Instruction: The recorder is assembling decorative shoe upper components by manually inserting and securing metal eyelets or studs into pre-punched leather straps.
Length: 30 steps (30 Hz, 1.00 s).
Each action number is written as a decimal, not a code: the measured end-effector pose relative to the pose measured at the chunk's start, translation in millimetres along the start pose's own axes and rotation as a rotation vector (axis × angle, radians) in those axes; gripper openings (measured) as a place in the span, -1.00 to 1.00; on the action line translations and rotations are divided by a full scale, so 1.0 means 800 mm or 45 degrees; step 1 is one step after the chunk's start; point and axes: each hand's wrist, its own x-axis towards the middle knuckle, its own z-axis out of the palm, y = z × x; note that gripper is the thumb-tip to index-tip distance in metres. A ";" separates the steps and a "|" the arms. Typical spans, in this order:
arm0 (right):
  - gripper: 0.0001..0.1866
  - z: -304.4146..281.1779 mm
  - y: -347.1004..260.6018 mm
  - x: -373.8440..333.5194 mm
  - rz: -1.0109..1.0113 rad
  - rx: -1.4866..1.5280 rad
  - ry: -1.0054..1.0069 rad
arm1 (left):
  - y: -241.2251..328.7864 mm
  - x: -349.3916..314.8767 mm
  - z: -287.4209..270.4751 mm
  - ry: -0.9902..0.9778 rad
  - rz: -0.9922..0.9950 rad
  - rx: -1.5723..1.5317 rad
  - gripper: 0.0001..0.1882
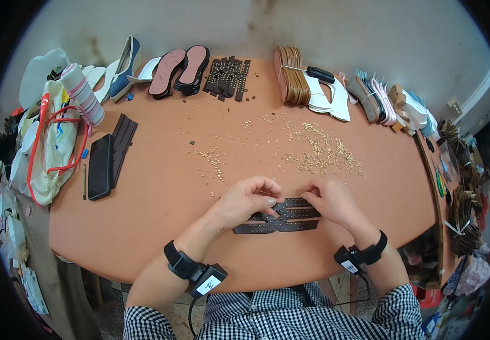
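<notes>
A dark brown cut strap piece (273,228), with slits between its bands and rows of small metal studs, lies flat near the table's front edge. Over its left part is my left hand (244,203), thumb and fingers brought together above the bands; whatever they pinch is too small to make out. My right hand (335,199) is at the upper right end of the piece, its thumb and forefinger pressed together by the top band. Those fingertips hide anything between them. Beyond both hands, loose gold studs (327,148) are scattered on the tabletop.
On the orange-brown table (160,232), a phone (100,167) lies at left beside dark strap pieces (123,141). A pink-striped bottle (83,95) stands behind. Along the back are insoles (168,72), stacked studded straps (227,78), a banded sole bundle (291,76) and white shoe parts (340,102).
</notes>
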 end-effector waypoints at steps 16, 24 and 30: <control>-0.89 -0.005 0.031 0.023 0.028 0.209 -0.124 | 0.001 0.011 -0.040 0.476 0.148 -0.323 -0.97; -0.91 0.006 0.026 0.014 -0.369 -0.081 -0.042 | 0.002 0.012 -0.044 0.556 0.164 -0.223 -0.98; -0.92 0.015 0.025 0.023 -0.418 -0.279 0.080 | 0.007 0.009 -0.049 0.624 0.196 -0.211 -0.97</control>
